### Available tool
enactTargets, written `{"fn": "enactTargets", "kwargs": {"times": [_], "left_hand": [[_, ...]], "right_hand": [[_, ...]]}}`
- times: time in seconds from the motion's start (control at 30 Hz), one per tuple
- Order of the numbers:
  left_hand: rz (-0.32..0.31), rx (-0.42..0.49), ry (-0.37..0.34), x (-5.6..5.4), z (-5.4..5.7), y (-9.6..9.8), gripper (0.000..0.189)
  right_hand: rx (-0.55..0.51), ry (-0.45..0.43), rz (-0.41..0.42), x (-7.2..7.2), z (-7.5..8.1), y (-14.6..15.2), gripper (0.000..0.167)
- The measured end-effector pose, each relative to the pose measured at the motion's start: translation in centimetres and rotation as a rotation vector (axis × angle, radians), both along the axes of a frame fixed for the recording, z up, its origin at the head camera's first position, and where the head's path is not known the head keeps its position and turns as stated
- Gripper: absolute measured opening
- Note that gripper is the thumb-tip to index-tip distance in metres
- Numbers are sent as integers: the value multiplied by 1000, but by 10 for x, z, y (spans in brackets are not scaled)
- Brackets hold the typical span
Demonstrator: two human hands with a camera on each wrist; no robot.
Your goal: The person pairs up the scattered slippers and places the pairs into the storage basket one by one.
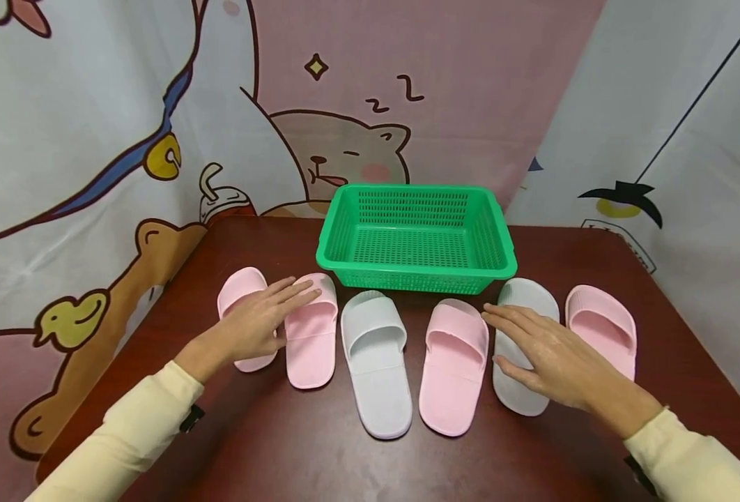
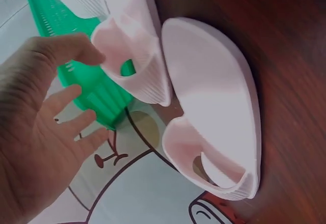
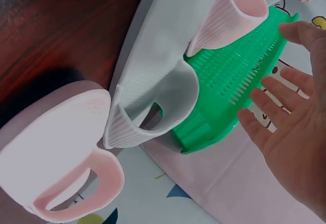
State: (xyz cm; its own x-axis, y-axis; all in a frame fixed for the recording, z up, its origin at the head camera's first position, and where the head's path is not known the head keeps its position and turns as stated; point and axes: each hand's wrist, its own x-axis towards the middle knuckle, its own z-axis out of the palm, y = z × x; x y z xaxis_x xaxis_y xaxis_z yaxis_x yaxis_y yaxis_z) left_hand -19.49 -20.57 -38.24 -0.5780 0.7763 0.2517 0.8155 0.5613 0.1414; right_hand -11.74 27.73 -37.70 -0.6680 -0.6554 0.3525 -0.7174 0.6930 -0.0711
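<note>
Several slippers lie in a row across the table, toes toward the back. My left hand (image 1: 253,317), fingers extended, hovers over the two leftmost ones, a pink slipper (image 1: 241,284) and another pink slipper (image 1: 311,359). In the middle lie a grey-white slipper (image 1: 382,390) and a pink slipper (image 1: 450,390). My right hand (image 1: 548,352) is spread above a second grey-white slipper (image 1: 527,397), partly covering it. At the far right is one more pink slipper (image 1: 602,328). Both wrist views show the palms holding nothing, fingers apart from the slippers.
A green plastic basket (image 1: 417,275) with slotted sides stands behind the row, nothing inside it. The dark red-brown table (image 1: 270,446) backs onto a cartoon-printed cloth (image 1: 470,90) hanging behind and at both sides.
</note>
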Motion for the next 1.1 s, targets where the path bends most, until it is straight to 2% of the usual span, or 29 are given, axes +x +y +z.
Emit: {"fn": "enactTargets", "kwargs": {"times": [0.1,0.2,0.33,0.47,0.6,0.73,0.87,1.0,1.1], "left_hand": [[-29,-27,-23,-6,-4,-1,87],[-30,-91,-20,-11,-6,-2,90],[-2,-198,-20,-19,-4,1,99],[8,-278,-35,-29,-4,11,108],[-22,-318,-32,-35,-4,19,108],[-22,-366,-39,-34,-2,25,104],[-28,-406,-2,-37,-3,24,104],[-67,-430,63,-44,-10,24,110],[-80,-461,86,-49,-13,24,112]], "right_hand": [[3,-7,45,-6,-3,0,66],[13,-21,82,-14,-7,-3,73],[47,-59,114,-27,-9,-12,86],[94,-107,142,-39,-10,-24,91],[169,-170,152,-44,-9,-33,94],[238,-232,125,-43,-7,-37,100],[261,-189,120,-44,-6,-40,95],[261,-122,136,-48,-9,-43,92],[266,-115,145,-51,-12,-46,94]]}}
